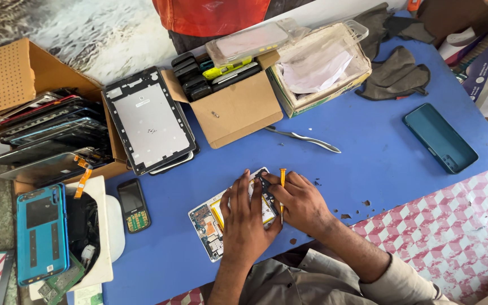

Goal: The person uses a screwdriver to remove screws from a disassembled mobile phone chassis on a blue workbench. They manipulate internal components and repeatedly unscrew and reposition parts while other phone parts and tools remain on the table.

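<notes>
Left hand flat on opened phone, right hand gripping screwdriver

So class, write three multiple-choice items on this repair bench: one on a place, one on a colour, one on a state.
1. Where are the tweezers?
A. on the blue table
B. in a box
C. on the floor
2. What colour is the screwdriver handle?
A. green
B. orange
C. black
3. The phone under the left hand and right hand is
A. opened
B. boxed
C. wrapped

Answers: A, they lie on bare table; B, the handle shows orange; A, its circuit board is exposed.
</notes>
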